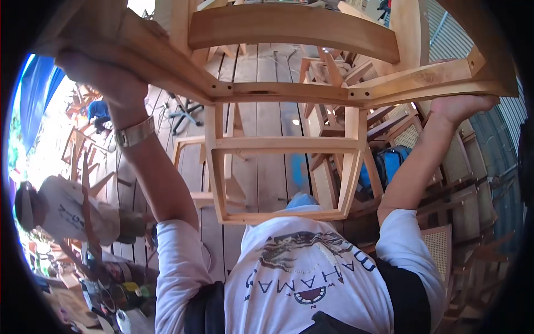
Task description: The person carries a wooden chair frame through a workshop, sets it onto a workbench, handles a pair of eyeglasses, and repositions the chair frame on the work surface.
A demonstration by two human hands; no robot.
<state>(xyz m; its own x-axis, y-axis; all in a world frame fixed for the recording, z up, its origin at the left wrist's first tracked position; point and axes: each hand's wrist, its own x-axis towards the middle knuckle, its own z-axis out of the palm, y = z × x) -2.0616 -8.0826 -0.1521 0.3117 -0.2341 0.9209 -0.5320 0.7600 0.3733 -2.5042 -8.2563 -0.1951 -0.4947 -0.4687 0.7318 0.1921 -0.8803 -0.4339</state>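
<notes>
Overhead and in front of my chest I hold up a bare wooden chair frame (286,146) with a curved back slat. My left hand (105,80), a metal watch (135,132) on its wrist, grips the frame's left rail; its fingertips are partly hidden behind the wood. On the opposite side, my right hand (463,107) supports the right rail from below, with its fingers mostly hidden by the rail. The frame's lower end, with two crossbars, hangs close to my white shirt (311,267). Small dark holes show near the frame's corners.
Wooden chairs with cane panels (438,245) are stacked along the right, near a blue backpack (389,161). A person (67,211) in a light shirt is at the left. A swivel-chair base (186,117) stands on the plank floor (261,183). Chair parts crowd the far left.
</notes>
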